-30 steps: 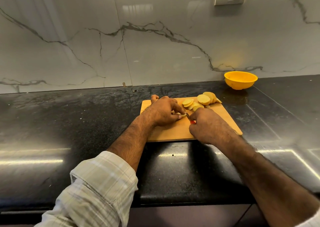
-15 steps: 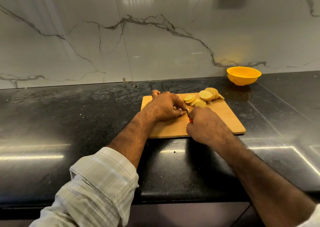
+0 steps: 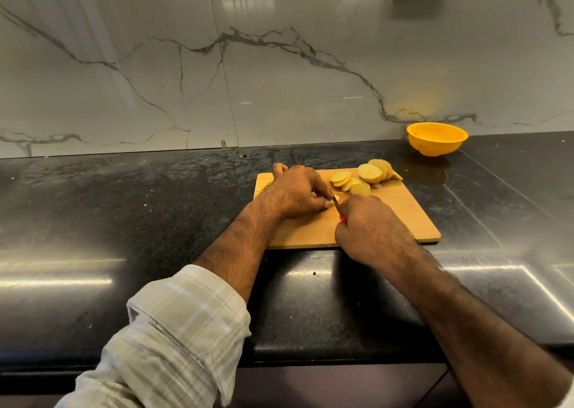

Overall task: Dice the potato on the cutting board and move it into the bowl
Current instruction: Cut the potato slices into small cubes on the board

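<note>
the left hand (image 3: 298, 191) sits on the cutting board (image 3: 403, 218) with its fingers curled down over a small potato piece (image 3: 333, 202), pinning it against the wood. the right hand (image 3: 369, 227) is closed round the red handle of a knife (image 3: 337, 204), whose short blade runs from that handle toward 11 o'clock and meets the pinned piece right at the left fingertips. so the piece being cut lies directly between the two hands, at 11 o'clock from the right hand and touching the left; how it is shaped and which way its long axis runs i cannot tell, as the fingers hide most of it. the pile of potato slices (image 3: 362, 177) waits at 1 o'clock from the hands, near the far edge of the board, still as rounds and not yet diced. the yellow bowl (image 3: 436, 138) stands on the dark surface (image 3: 155, 205) off the board's far right corner, at 1 o'clock beyond the slices and nearer the right hand. it looks to hold nothing, so my judgement is that the dicing is early and the transfer has not begun.
</note>
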Tool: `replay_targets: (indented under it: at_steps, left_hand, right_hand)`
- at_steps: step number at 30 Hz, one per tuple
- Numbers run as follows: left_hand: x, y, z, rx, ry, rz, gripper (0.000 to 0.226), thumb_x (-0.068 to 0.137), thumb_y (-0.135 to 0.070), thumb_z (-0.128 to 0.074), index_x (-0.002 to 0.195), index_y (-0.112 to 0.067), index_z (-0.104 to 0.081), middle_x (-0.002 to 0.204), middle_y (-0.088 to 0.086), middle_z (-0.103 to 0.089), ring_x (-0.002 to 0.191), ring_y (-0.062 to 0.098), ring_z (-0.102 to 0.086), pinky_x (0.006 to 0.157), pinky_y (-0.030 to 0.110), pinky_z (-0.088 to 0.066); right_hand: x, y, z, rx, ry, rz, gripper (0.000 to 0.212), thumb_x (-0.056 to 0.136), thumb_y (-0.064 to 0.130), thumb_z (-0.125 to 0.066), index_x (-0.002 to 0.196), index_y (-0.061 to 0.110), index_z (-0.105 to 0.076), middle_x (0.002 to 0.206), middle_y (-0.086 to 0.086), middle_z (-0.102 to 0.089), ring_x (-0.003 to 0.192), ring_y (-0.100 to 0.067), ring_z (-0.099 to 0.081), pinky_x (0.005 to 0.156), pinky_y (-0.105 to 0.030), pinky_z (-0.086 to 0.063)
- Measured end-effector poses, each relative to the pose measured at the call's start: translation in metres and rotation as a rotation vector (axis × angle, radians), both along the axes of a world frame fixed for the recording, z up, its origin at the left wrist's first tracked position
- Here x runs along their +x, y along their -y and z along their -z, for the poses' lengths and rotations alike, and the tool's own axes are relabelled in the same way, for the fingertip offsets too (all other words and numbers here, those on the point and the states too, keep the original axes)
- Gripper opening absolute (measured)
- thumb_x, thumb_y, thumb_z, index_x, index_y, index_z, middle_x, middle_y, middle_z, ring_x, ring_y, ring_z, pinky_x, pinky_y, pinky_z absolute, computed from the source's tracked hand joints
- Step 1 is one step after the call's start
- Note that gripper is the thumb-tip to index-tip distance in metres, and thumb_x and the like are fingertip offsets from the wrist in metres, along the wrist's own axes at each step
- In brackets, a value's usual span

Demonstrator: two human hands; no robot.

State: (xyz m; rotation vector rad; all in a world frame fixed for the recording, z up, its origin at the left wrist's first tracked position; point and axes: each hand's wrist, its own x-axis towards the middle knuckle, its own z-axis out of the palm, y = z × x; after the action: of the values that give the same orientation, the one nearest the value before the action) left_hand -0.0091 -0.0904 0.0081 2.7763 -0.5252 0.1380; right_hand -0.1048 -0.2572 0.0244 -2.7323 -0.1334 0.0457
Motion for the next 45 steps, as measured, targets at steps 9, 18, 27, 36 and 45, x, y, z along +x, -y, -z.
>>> replay_targets:
  at_steps: [9,18,27,36,45]
  left_hand:
    - [0.001,-0.005,0.000,-0.011,-0.033,-0.020,0.009,0.092,-0.044,-0.078,0.101,-0.042,-0.080,0.105,-0.032,-0.069,0.125,0.004,-0.052,0.108,0.049,-0.022]
    - [0.002,-0.004,-0.001,0.000,-0.033,-0.047,0.006,0.090,-0.044,-0.079,0.096,-0.044,-0.079,0.118,-0.026,-0.068,0.133,0.009,-0.046,0.113,0.052,-0.020]
    - [0.002,-0.006,-0.001,0.010,-0.022,-0.052,0.010,0.090,-0.045,-0.079,0.099,-0.041,-0.080,0.108,-0.026,-0.073,0.124,0.006,-0.052,0.108,0.047,-0.023]
    - [0.004,-0.005,-0.001,0.018,-0.038,-0.057,0.004,0.089,-0.044,-0.081,0.093,-0.043,-0.080,0.106,-0.026,-0.073,0.119,0.006,-0.053,0.108,0.050,-0.025]
    - [0.002,-0.012,-0.005,0.035,-0.035,-0.068,0.008,0.089,-0.039,-0.082,0.097,-0.039,-0.080,0.109,-0.022,-0.073,0.120,0.008,-0.055,0.108,0.051,-0.026]
  right_hand:
    - [0.008,-0.002,-0.003,-0.018,-0.023,-0.019,0.035,0.094,0.022,-0.068,0.129,0.018,-0.065,0.121,-0.005,-0.064,0.097,-0.019,-0.058,0.076,-0.031,-0.052]
    - [0.000,-0.010,-0.001,-0.038,0.006,-0.010,0.038,0.095,0.026,-0.068,0.132,0.020,-0.062,0.113,0.000,-0.060,0.097,-0.016,-0.057,0.079,-0.031,-0.054]
    - [0.006,-0.014,-0.002,-0.032,-0.005,-0.015,0.037,0.096,0.023,-0.068,0.132,0.017,-0.062,0.106,0.001,-0.058,0.094,-0.015,-0.057,0.076,-0.029,-0.053]
    - [0.000,-0.014,-0.002,-0.010,-0.011,-0.005,0.044,0.096,0.024,-0.069,0.139,0.019,-0.060,0.125,-0.002,-0.063,0.099,-0.016,-0.055,0.087,-0.032,-0.055]
    - [0.004,-0.013,-0.002,-0.075,0.019,-0.035,0.034,0.095,0.026,-0.066,0.128,0.019,-0.063,0.112,0.000,-0.061,0.092,-0.016,-0.054,0.075,-0.030,-0.051]
